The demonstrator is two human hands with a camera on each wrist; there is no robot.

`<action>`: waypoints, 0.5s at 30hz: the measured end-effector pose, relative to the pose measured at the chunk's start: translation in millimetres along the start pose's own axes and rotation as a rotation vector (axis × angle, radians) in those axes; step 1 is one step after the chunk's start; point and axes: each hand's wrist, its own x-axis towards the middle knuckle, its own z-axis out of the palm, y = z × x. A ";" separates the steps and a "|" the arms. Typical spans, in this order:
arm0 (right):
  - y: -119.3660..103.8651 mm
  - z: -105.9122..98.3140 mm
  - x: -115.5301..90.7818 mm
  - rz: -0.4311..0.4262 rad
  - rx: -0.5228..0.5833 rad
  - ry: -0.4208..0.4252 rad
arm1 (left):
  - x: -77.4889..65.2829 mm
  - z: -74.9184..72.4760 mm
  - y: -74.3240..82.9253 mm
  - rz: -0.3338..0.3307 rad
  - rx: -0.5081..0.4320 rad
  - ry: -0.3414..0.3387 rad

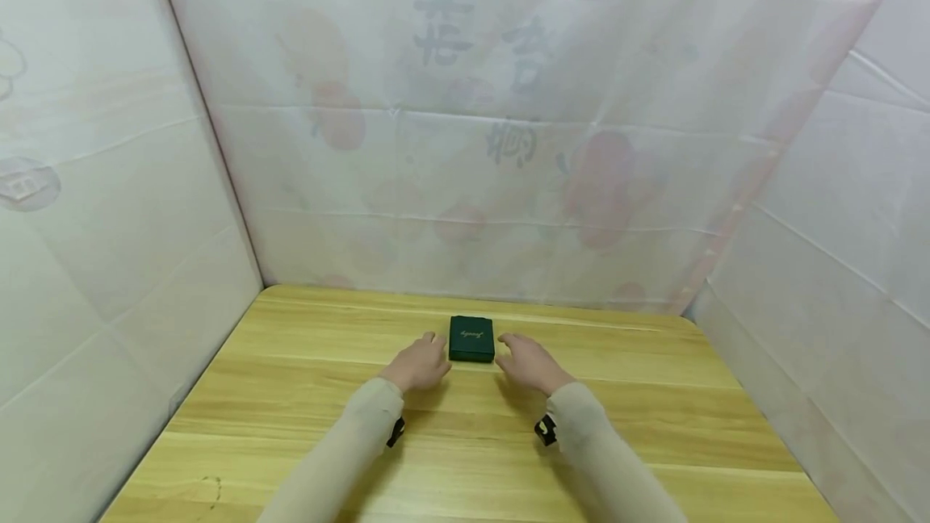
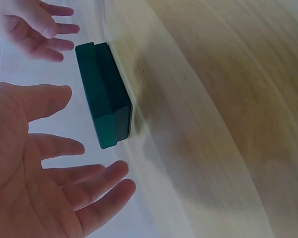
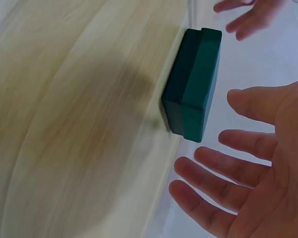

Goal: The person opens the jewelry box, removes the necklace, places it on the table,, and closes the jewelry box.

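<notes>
One left hand (image 1: 421, 363), leftmost of the group, is released, its fingers parted and grasping nothing; its palm is turned inward, and the green box (image 1: 471, 340) lies just beside it, to its right. Centre: the green box, flat on the wood-grained table (image 1: 472, 458) toward its far edge, lid on, gold lettering uppermost. Its sides run roughly square to the person; foreshortening prevents telling which axis is longer. Rightmost: the right hand (image 1: 533, 363), likewise released and holding nothing, fingers apart, with the green box just beside it, to its left. Both wrist views show a gap between fingers and box. The governing relation, as judged here, is lateral: the box lies nearly midway between facing palms, neither hand clearly nearer.
</notes>
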 end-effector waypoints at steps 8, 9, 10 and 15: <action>-2.8 4.6 11.0 0.011 0.032 -0.009 | 11.6 1.4 3.4 -0.051 -0.096 -0.005; -3.2 5.3 11.7 0.011 0.040 -0.011 | 12.5 2.3 3.4 -0.059 -0.112 -0.009; -3.8 6.0 12.5 0.016 0.044 -0.014 | 13.3 3.4 3.4 -0.063 -0.125 -0.009; -6.8 8.7 16.5 0.020 0.070 -0.025 | 16.8 8.6 3.8 -0.071 -0.182 -0.010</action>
